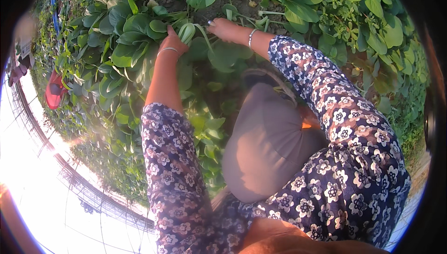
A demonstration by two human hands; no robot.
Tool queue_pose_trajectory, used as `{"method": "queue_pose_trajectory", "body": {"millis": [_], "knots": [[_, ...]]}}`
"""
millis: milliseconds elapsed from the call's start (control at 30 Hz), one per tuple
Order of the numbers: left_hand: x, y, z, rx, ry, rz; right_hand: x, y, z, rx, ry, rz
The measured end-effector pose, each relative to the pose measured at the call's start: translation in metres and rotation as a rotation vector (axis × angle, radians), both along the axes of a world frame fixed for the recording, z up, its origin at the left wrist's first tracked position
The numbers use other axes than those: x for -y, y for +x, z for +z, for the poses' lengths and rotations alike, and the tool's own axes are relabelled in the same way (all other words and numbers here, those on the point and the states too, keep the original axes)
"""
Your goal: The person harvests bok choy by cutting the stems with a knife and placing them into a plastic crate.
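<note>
My left hand is among the leafy greens at the upper middle, its fingers around the base of a green plant with pale, thick stalks. Just right of those stalks is my right hand, fingers curled. A small pale or metallic thing shows at its fingertips, too small to name; the inside of that hand is hidden. One bent stalk reaches from the plant towards the right hand. Broad dark green leaves crowd the left hand's outer side.
Cut-looking pale stalks lie on bare soil beyond my right hand. Dense greens grow at the right. A red object sits among plants at the left, near part of a person. My bent knee is below the hands.
</note>
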State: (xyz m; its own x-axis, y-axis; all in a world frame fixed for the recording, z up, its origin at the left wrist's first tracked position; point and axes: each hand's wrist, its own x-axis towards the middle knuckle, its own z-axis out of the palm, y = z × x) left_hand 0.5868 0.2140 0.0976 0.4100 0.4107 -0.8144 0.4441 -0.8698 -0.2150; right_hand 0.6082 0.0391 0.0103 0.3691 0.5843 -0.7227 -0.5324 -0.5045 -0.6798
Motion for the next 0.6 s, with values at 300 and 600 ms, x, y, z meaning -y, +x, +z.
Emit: {"method": "queue_pose_trajectory", "body": {"millis": [300, 600], "knots": [[0.002, -0.025, -0.009, 0.114, 0.038, -0.099, -0.012, -0.007, -0.026, 0.395, -0.061, 0.171], [0.009, -0.034, -0.008, 0.077, 0.094, -0.059, -0.035, 0.021, -0.022, 0.116, -0.235, 0.690]]}}
